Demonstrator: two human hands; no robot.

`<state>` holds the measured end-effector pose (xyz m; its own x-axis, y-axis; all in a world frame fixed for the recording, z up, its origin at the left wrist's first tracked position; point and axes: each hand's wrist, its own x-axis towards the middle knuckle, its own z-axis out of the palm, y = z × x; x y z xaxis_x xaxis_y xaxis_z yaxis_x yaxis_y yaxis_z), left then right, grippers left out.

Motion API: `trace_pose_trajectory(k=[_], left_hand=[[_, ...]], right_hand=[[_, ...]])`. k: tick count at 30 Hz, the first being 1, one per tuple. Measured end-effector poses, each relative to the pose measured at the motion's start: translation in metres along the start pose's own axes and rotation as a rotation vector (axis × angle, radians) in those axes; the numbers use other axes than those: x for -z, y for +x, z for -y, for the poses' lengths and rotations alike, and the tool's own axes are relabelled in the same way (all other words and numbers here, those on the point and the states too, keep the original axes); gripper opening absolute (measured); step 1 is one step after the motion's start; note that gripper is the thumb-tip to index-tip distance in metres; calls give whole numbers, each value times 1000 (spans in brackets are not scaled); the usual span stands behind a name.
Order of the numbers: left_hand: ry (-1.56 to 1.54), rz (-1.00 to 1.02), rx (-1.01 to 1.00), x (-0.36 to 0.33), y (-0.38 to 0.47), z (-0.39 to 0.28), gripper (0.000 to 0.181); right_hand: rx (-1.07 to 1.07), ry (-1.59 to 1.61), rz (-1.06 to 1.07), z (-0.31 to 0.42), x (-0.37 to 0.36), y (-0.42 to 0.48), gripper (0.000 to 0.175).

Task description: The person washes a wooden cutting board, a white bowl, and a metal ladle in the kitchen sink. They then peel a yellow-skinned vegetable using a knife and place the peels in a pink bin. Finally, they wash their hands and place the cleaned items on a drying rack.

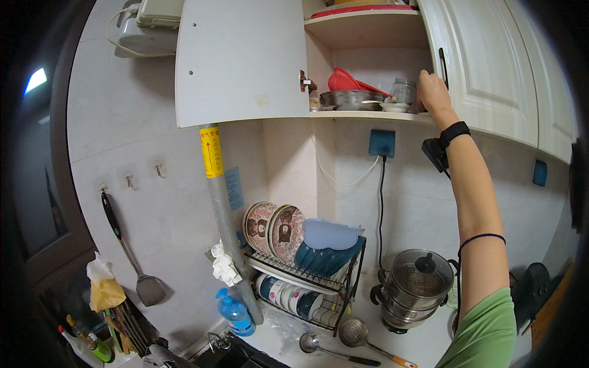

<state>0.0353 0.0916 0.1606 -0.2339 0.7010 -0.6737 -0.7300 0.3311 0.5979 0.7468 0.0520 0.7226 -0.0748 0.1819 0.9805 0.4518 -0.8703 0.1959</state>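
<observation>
My right hand [435, 92] is raised at the right side of an open wall cabinet, by the edge of a shut white door [487, 69] and its black handle [443, 68]. Its fingers are partly hidden, so I cannot tell if they grip anything. Close beside them on the lower shelf [363, 114] stands a clear glass jar [404, 92]. To the jar's left, a red plastic strainer or ladle [343, 80] rests in a metal bowl [352, 99], with a small white dish [395, 107] in front. My left hand is out of view.
The open cabinet door [244, 64] spreads left. Below are a two-tier dish rack [340, 287] with plates and bowls, a lidded steel steamer pot [416, 290], a slotted skimmer [353, 332], a ladle [310, 342] and a blue bottle [235, 315]. A turner [150, 290] hangs on the wall.
</observation>
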Motion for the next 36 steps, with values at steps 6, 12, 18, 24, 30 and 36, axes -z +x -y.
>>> trace_pose_trajectory(k=[6,12,18,24,30,36], left_hand=[[15,-13,0,3,4,1,55],[15,-24,3,14,28,6,57],[-9,414,-86,10,38,4,64],[-206,838,-151,-45,-3,-12,76],[-226,916,-326,-60,-33,0,100],[-397,736,-485,22,-52,-17,96]], right_hand=[[-35,91,-10,5,31,10,4],[-13,200,-175,-3,71,-5,6],[24,361,-437,15,120,-40,17],[-239,1168,-462,80,160,-124,18],[-659,1940,184,218,228,-320,16],[-974,2397,1214,339,375,-473,15]])
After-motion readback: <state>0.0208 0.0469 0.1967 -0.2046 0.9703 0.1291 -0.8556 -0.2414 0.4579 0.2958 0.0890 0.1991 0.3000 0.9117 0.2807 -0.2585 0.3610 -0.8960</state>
